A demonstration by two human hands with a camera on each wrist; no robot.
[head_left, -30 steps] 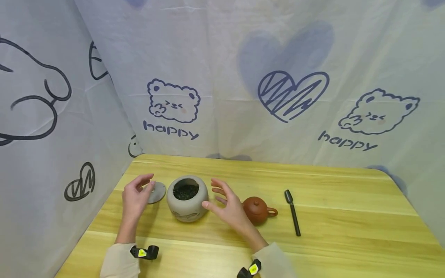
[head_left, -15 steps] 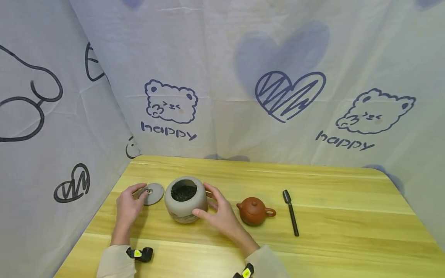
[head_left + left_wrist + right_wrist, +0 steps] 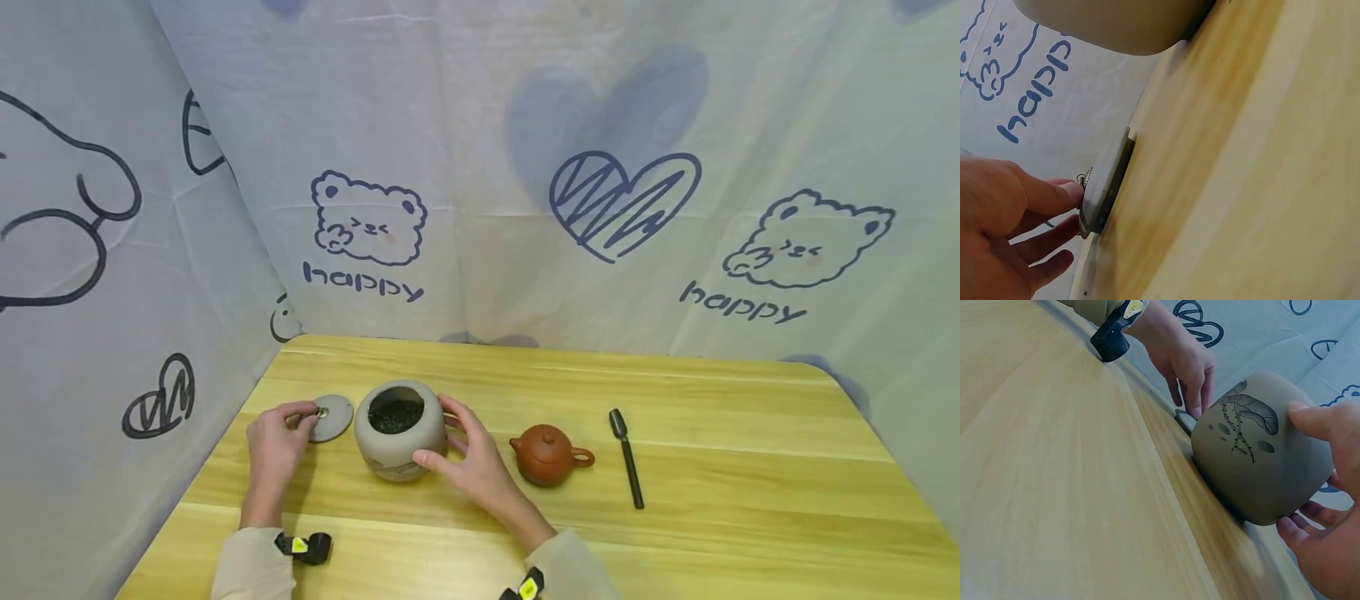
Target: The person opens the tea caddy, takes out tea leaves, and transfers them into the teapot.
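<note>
A round grey tea jar [image 3: 399, 458] with dark loose tea leaves [image 3: 396, 416] inside stands uncovered on the table. My right hand [image 3: 480, 465] holds its right side, thumb in front and fingers behind; the right wrist view shows a leaf drawing on the jar [image 3: 1241, 456]. Left of the jar, the flat grey lid [image 3: 335, 419] lies on the tabletop. Its small metal knob [image 3: 1085, 180] is pinched between the thumb and fingertips of my left hand [image 3: 274, 450]. In the left wrist view the lid [image 3: 1107, 181] rests against the wood.
A reddish-brown clay teapot [image 3: 545, 457] sits right of the jar, spout toward my right hand. Farther right lies a dark tea scoop [image 3: 627, 458] with a long handle. The wooden table [image 3: 720, 467] meets a printed cloth [image 3: 495, 275] at the back and left.
My right hand has moved left onto the jar and now holds its side. The left hand has lowered to the lid and taken its knob. Lid and jar stay in place.
</note>
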